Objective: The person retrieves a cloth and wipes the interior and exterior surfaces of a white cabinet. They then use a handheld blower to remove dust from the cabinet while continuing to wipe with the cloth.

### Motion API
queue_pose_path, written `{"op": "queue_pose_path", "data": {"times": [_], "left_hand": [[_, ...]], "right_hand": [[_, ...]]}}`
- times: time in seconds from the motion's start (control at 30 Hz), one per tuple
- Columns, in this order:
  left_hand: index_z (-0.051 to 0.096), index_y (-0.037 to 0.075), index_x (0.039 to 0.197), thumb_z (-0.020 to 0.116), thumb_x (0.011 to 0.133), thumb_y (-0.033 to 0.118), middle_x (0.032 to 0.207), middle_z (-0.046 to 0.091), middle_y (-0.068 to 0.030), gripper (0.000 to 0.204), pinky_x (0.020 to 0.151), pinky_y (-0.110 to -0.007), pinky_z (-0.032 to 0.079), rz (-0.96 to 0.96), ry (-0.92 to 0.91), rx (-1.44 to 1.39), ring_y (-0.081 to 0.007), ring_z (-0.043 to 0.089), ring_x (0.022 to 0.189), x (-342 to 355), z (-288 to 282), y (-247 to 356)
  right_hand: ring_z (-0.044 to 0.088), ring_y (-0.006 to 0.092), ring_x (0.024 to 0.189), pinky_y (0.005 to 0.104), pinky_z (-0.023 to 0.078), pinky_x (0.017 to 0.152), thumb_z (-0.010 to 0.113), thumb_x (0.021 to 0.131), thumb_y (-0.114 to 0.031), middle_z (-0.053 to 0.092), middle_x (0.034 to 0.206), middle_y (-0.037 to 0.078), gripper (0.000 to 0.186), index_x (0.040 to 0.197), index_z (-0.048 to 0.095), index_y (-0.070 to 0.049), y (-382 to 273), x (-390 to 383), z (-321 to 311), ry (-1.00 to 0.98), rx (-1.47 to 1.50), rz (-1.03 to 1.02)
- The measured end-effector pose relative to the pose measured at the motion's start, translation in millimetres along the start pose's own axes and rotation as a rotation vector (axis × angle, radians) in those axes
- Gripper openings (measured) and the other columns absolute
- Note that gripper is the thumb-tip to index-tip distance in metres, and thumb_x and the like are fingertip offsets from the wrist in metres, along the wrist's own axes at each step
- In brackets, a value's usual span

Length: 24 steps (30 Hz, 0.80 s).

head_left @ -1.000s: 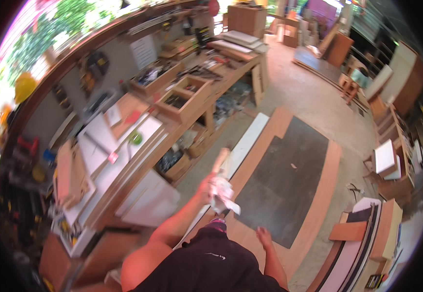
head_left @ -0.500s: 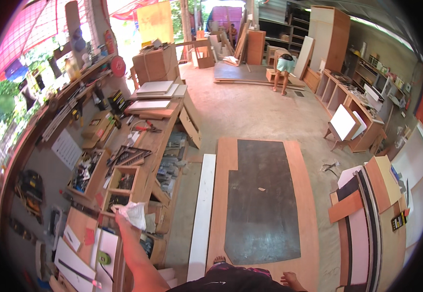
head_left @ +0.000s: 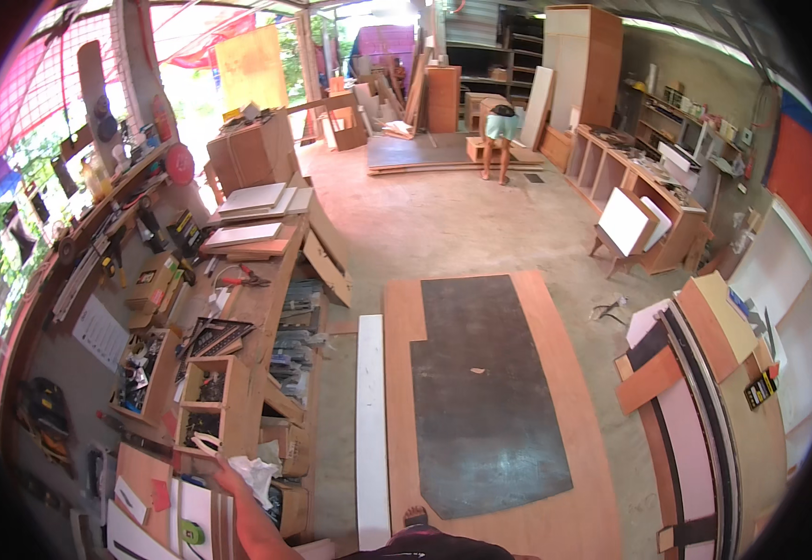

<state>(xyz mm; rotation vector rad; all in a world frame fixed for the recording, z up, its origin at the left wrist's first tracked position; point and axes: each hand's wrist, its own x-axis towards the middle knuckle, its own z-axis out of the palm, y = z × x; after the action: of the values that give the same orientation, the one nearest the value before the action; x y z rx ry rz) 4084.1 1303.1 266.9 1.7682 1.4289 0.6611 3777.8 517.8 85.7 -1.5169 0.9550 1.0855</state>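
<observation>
My left hand [head_left: 230, 469] reaches from the bottom edge over the near end of the long wooden workbench [head_left: 266, 308] on the left. It is closed on a crumpled white cloth [head_left: 256, 474]. Just beyond it stand open wooden boxes [head_left: 210, 406] holding small parts. White and wooden panels [head_left: 158, 504] with a green tape measure [head_left: 191, 534] lie beside the wrist. My right hand is out of the picture. The tip of my foot [head_left: 414, 514] shows at the bottom edge.
A large plywood sheet with a dark panel [head_left: 485, 401] lies on the concrete floor, with a white plank [head_left: 370, 420] along its left side. Stacked boards [head_left: 705, 392] stand to the right. Tools hang on the left wall. A person [head_left: 499, 131] bends over far back.
The view has swung up from the bench to the whole workshop. My left hand with the white cloth has shifted from the middle to the lower left, over the bench end.
</observation>
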Motion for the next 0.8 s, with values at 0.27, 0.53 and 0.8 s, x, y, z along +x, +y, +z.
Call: {"op": "queue_pose_path", "data": {"times": [0.27,0.53,0.8], "left_hand": [[0.063,-0.009,0.095,0.055,0.092,0.053,0.086,0.065,-0.0192,0.062,0.070,-0.043,0.052,0.311,-1.089,0.013,-0.0297,0.063,0.075,-338.4,127.4,-112.5],[0.059,-0.007,0.103,0.065,0.093,0.030,0.089,0.066,-0.0134,0.039,0.067,-0.036,0.055,0.476,-2.277,0.279,-0.0229,0.065,0.076,-748.1,35.3,-76.8],[0.067,-0.004,0.087,0.071,0.085,0.024,0.083,0.069,-0.0157,0.029,0.063,-0.039,0.056,2.838,-1.666,0.756,-0.0258,0.069,0.076,-935.6,110.0,-202.8]], "right_hand": [[0.062,0.0251,0.079,0.0407,0.048,0.058,0.061,0.084,-0.027,0.066,0.095,0.013,0.034,0.104,0.067,-0.001,56.4,-69.8,30.7,-0.101,0.048,-0.173],[0.063,0.0225,0.084,0.0373,0.052,0.066,0.064,0.084,-0.027,0.068,0.100,0.015,0.034,0.102,0.069,0.002,235.1,-244.0,8.7,0.076,0.555,-0.538],[0.065,0.0223,0.081,0.0385,0.051,0.069,0.065,0.085,-0.032,0.068,0.094,0.008,0.032,0.109,0.065,-0.011,526.2,-183.2,168.2,0.981,1.992,-0.029]]}}
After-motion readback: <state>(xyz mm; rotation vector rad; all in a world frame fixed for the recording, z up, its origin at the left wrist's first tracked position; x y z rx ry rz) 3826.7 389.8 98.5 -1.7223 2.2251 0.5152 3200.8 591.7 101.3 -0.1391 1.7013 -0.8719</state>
